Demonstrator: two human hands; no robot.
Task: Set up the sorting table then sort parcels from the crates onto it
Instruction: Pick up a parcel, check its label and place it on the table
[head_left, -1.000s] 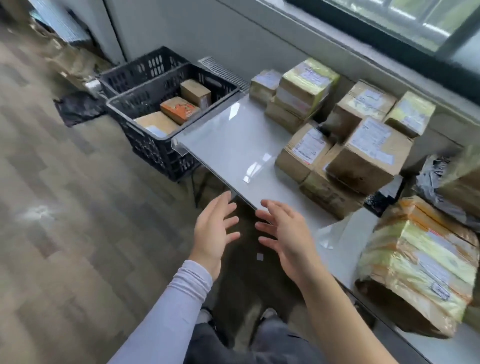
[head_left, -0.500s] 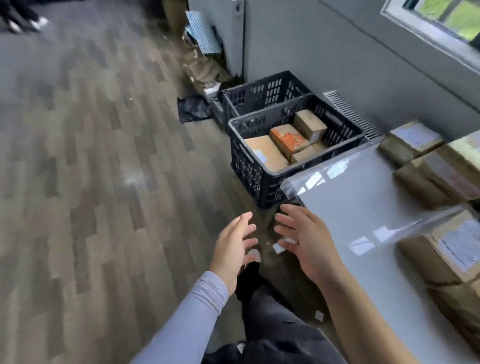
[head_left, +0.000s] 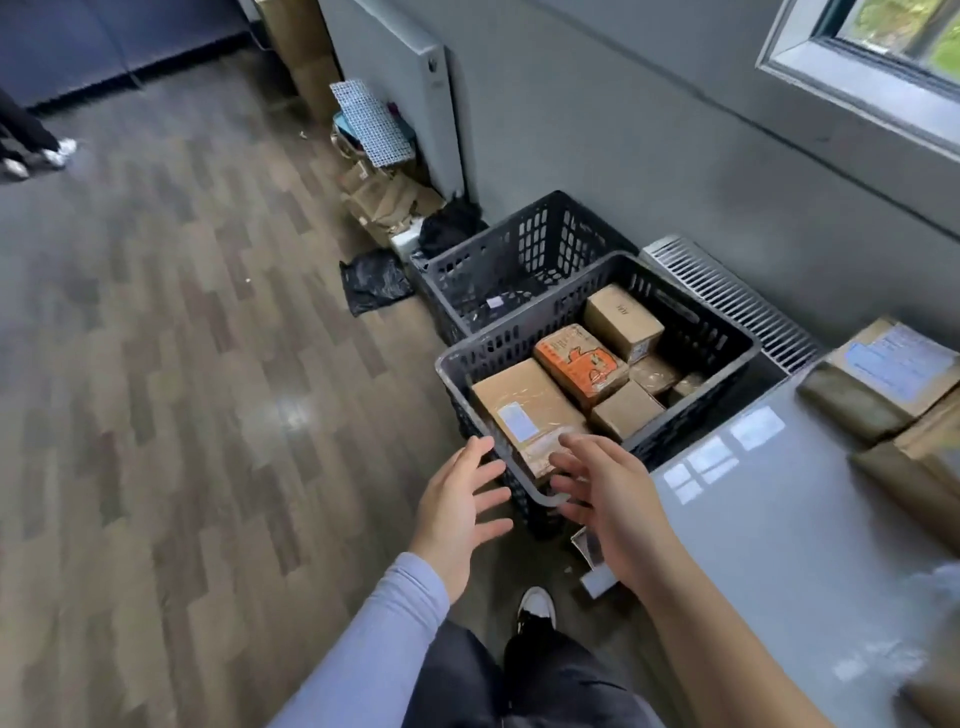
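Both hands, left (head_left: 457, 512) and right (head_left: 610, 501), reach empty with fingers spread toward the near rim of a dark crate (head_left: 524, 486) of parcels (head_left: 524, 410) beside the table (head_left: 789, 530).

No text could be read. A white label (head_left: 516, 422) was fixed to the large brown parcel (head_left: 524, 410) in the near crate (head_left: 691, 415), its print too small to be made out. Markings on the orange parcel (head_left: 579, 364) and the labelled parcel (head_left: 893, 364) on the table (head_left: 779, 519) were blurred.
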